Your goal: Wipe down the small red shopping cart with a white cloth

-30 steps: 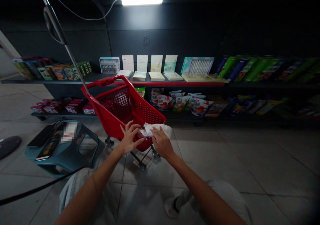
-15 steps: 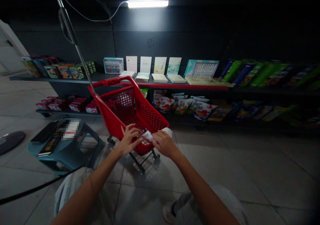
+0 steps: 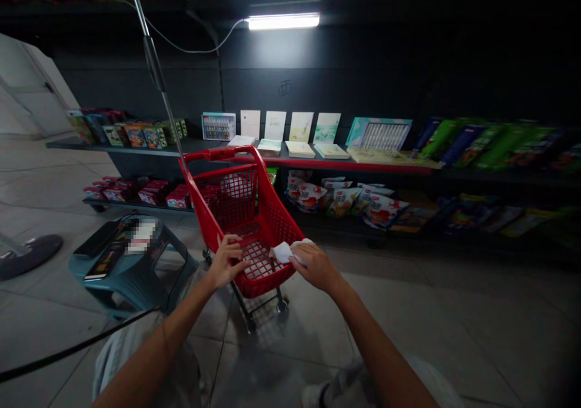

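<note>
The person's left hand (image 3: 226, 264) was at the near left rim of the red cart (image 3: 276, 217), its fingers loosely spread and gripping nothing visible; whether it touched the rim could not be told. The right hand (image 3: 316, 267) was closed around a white cloth (image 3: 283, 252) at the near right rim. Left of the cart stood a blue-grey stool (image 3: 131, 281). Farther off, a dark shelf unit (image 3: 254, 72) bore snack bags (image 3: 344, 201) low down and booklets (image 3: 300, 127) above, under a lit tube lamp (image 3: 284, 21).
</note>
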The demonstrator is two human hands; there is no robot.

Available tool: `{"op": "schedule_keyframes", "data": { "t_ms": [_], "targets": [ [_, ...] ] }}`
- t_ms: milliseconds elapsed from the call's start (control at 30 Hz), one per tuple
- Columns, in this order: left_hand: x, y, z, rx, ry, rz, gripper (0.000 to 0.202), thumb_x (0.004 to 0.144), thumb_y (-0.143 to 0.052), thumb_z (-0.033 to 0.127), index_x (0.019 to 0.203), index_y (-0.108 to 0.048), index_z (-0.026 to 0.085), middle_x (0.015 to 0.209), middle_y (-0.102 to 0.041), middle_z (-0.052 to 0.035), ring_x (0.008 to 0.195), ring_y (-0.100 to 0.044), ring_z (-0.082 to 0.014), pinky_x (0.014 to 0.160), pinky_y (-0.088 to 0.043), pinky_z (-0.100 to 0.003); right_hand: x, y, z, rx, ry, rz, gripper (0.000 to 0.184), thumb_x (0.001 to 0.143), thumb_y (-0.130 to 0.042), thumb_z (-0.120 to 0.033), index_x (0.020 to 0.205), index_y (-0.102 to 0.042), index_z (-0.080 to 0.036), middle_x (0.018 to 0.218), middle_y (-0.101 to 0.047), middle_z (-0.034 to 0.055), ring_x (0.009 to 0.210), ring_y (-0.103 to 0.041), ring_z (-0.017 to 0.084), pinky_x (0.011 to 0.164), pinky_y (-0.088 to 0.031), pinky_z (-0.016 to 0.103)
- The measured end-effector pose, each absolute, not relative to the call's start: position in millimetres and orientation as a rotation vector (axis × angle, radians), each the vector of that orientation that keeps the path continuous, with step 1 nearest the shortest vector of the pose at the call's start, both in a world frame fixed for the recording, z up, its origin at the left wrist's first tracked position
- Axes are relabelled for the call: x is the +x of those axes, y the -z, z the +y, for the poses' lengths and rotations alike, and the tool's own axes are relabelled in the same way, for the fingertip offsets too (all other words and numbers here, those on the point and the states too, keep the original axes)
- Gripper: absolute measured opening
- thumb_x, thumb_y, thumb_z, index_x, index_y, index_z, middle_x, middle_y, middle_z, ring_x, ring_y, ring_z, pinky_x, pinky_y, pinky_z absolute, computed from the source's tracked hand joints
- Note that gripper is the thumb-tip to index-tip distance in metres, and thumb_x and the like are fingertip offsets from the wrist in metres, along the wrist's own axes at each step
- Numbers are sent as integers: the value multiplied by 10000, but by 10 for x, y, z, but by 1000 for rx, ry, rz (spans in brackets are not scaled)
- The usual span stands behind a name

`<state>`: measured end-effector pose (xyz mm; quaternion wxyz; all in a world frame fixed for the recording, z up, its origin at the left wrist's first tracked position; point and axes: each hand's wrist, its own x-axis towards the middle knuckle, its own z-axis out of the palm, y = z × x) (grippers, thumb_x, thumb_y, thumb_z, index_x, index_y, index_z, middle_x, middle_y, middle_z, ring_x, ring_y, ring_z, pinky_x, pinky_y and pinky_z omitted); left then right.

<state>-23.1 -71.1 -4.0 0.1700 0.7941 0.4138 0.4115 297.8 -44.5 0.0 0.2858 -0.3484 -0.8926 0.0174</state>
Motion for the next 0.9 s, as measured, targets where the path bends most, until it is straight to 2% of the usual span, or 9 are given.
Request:
{"op": "schedule_keyframes", "data": {
  "t_ms": [167,300,400,500,633,900],
  "targets": [
    [-350,35,-701,2226,-1155,1193,508,921,-641,569,560,-543,225,627,-565,-29,1045,-564,-266,1098,-421,-493,2946,40,-445,-862,-43,-2399,230,1024,-520,-300,1087,-713,-192,1150,-745,119,1100,-677,258,1015,-510,445],
    [-400,-7,-722,2213,-1152,1188,528,917,-628,596,546,-545,229,613,-564,-36,1106,-571,-283,1080,-441,-488,2947,83,-435,-809,-55,-2371,265,1027,-496,-277,1156,-708,-183,1227,-731,135,1185,-665,270,1061,-510,479],
    [-433,-26,-735,2221,-1135,1178,523,923,-619,589,547,-560,230,627,-579,-41,1126,-579,-285,1065,-461,-478,2965,89,-442,-802,-86,-2356,272,1019,-499,-277,1153,-719,-190,1196,-745,132,1188,-672,272,1088,-507,503],
    [-470,-43,-733,2242,-1091,1139,511,921,-620,590,562,-584,230,635,-579,-34,1055,-604,-270,1047,-475,-468,2987,73,-461,-797,-114,-2329,270,1005,-520,-284,1153,-730,-201,1194,-749,122,1196,-675,268,1110,-503,510],
    [-507,-78,-731,2251,-1123,1108,562,905,-637,609,517,-511,223,571,-496,-16,951,-610,-252,970,-499,-432,2995,43,-488,-788,-120,-2315,280,995,-524,-278,1163,-733,-201,1213,-748,117,1205,-675,265,1108,-512,501],
    [-501,-132,-730,2288,-1077,1066,567,934,-618,567,507,-490,217,586,-531,-21,933,-621,-243,882,-510,-395,3023,0,-503,-802,-95,-2299,266,993,-505,-260,1124,-729,-203,1144,-760,111,1164,-684,255,1104,-502,493]
  ]
}}
